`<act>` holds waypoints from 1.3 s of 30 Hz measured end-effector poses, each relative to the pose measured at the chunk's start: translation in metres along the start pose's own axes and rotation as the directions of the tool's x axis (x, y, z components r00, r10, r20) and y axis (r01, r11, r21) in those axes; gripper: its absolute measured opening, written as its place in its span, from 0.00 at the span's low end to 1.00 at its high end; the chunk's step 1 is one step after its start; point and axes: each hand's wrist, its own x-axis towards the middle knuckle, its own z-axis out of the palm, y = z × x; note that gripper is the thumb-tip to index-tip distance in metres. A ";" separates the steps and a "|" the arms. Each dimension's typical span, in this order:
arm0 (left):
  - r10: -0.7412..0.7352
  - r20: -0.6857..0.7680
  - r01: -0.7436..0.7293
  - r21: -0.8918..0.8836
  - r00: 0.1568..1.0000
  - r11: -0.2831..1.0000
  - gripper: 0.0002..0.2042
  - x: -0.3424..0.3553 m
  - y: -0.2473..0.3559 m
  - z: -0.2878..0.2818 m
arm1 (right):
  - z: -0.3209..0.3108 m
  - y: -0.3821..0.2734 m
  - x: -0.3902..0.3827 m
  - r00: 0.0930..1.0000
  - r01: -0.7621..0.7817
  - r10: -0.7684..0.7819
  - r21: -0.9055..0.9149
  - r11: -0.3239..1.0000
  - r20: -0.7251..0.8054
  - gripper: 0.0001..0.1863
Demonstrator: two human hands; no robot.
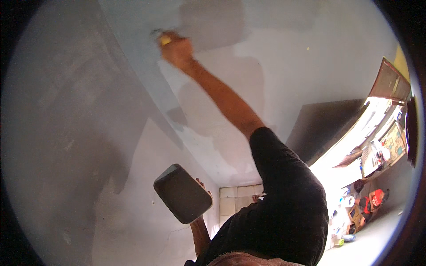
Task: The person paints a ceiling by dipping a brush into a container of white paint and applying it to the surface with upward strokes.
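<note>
The right hand point(176, 49), at about eleven o'clock in the view, is closed around a yellow-handled tool point(163, 40), probably a trowel or putty knife though its blade is too blurred to tell, pressed against the pale wall point(288, 57) beside a darker damp-looking patch point(213, 26). The left hand point(200, 187), near six o'clock and mostly hidden, grips from behind a dark rectangular hawk board point(182, 193), held tilted just below the dark-sleeved right arm point(284, 186). To work well, keep the blade flat with even pressure, and the board close underneath.
</note>
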 end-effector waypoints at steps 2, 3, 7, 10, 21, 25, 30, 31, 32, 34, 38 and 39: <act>0.007 0.007 -0.007 -0.009 1.000 1.000 0.32 0.004 -0.008 0.009 | -0.067 0.045 0.028 0.988 0.008 -0.020 -0.078 0.997 -0.153 0.13; 0.002 0.017 -0.002 -0.006 1.000 1.000 0.32 0.006 -0.008 0.010 | -0.103 0.062 0.032 0.985 0.036 -0.060 -0.145 0.989 -0.164 0.10; -0.012 0.029 0.012 -0.006 1.000 1.000 0.32 0.011 -0.010 0.009 | -0.180 0.059 0.042 0.938 -0.178 0.104 -0.203 0.963 -0.331 0.11; -0.022 0.031 0.022 -0.005 0.999 1.000 0.32 0.011 -0.015 0.011 | -0.160 0.054 0.035 0.938 -0.039 -0.061 -0.278 0.960 -0.342 0.12; -0.065 0.017 0.064 0.019 0.998 0.998 0.33 0.014 -0.016 0.012 | 0.013 -0.026 0.009 0.988 0.148 -0.154 0.167 0.975 0.026 0.10; -0.055 0.022 0.055 0.002 0.998 0.998 0.33 0.016 -0.019 0.012 | -0.086 0.062 0.022 0.998 -0.009 0.011 0.032 0.999 -0.066 0.11; -0.038 0.050 0.040 -0.025 0.998 0.999 0.33 0.017 -0.024 0.007 | -0.263 0.101 0.044 0.976 -0.044 -0.069 -0.502 0.864 -0.206 0.06; -0.039 0.045 0.041 -0.028 0.998 0.999 0.33 0.020 -0.027 0.003 | -0.279 0.096 0.043 0.964 -0.079 -0.036 -0.418 0.905 -0.262 0.06; -0.032 0.053 0.034 -0.043 0.998 0.998 0.33 0.020 -0.028 0.005 | -0.294 0.096 0.044 0.944 -0.047 -0.090 -0.401 0.915 -0.318 0.08; -0.004 0.049 0.007 -0.055 0.999 0.998 0.33 0.020 -0.028 0.000 | -0.294 0.049 0.030 0.956 -0.168 0.126 -0.141 0.976 -0.265 0.06; 0.069 0.055 -0.065 -0.070 0.996 0.995 0.34 0.011 -0.022 0.003 | -0.275 -0.047 0.000 0.928 -0.368 0.334 0.268 0.890 0.165 0.06; 0.092 0.047 -0.088 -0.073 0.995 0.993 0.34 0.009 -0.020 0.002 | -0.266 -0.063 -0.014 0.847 -0.517 0.391 0.386 0.764 0.361 0.07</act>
